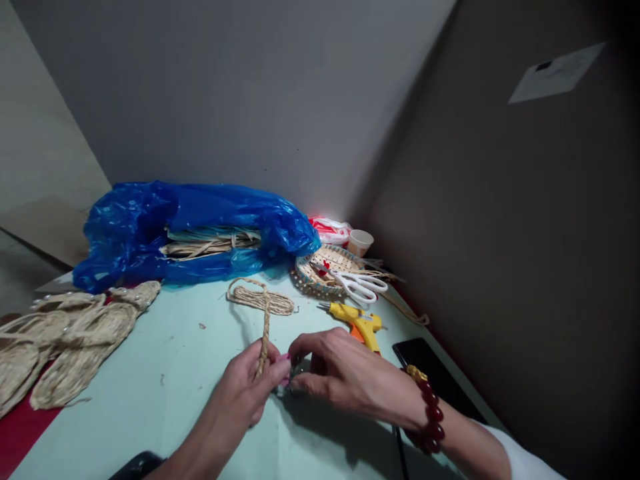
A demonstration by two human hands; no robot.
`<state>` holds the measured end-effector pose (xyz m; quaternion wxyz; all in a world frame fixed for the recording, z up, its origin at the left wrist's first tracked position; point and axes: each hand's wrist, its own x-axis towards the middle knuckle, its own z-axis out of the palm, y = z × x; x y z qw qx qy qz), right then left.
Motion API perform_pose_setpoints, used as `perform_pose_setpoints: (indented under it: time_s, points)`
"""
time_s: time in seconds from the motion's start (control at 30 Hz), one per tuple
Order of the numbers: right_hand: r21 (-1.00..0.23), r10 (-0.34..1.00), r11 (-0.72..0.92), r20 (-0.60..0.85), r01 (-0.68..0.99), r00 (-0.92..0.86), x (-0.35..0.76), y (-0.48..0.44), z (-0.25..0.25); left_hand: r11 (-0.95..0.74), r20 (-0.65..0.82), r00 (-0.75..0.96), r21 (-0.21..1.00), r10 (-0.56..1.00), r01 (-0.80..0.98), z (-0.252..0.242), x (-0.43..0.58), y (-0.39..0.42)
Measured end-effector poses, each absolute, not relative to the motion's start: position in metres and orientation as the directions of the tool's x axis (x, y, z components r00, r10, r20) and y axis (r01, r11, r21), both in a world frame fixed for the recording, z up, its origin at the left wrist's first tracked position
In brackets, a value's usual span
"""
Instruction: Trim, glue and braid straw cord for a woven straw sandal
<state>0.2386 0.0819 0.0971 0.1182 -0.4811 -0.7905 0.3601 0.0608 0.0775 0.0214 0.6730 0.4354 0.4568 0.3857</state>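
My left hand (247, 383) grips a braided straw cord (266, 323) between thumb and fingers. The cord rises from the hand and bends into a loop over a small oval sole of coiled straw (260, 300) on the table. Something small and pink (285, 364) shows at my left thumb tip, with a clear bit beside it. My right hand (340, 370), wearing a dark red bead bracelet (433, 417), curls its thumb and fingertips in close to these bits. What it pinches is partly hidden and too small to name.
A yellow glue gun (357, 319) and white-handled scissors (363, 288) lie beyond my right hand, by a woven basket (305, 283). A dark phone (435, 373) is at the right edge. Woven straw slippers (90, 343) lie left; a blue plastic bag (215, 207) holds straw behind.
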Motion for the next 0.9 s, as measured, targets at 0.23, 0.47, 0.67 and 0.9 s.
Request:
perform_pose_setpoints:
  time_s: [0.23, 0.47, 0.67, 0.9]
  points:
    - [-0.799, 0.868, 0.148, -0.178, 0.583, -0.464, 0.257, 0.109, 0.075, 0.379, -0.342, 0.211, 0.910, 0.916, -0.168, 0.012, 0.053, 0.089]
    - [-0.900, 0.842, 0.012, -0.226, 0.437, -0.489, 0.253, 0.110, 0.059, 0.434, -0.393, 0.199, 0.866, 0.898, -0.250, 0.019, 0.052, 0.088]
    - [-0.931, 0.822, -0.080, -0.264, 0.357, -0.505, 0.236, 0.101, 0.046, 0.444, -0.410, 0.171, 0.826, 0.896, -0.347, 0.023, 0.050, 0.087]
    - [-0.965, 0.903, -0.114, -0.200, 0.238, -0.380, 0.249, 0.108, 0.053, 0.449, -0.449, 0.090, 0.816, 0.889, -0.365, 0.024, 0.050, 0.087]
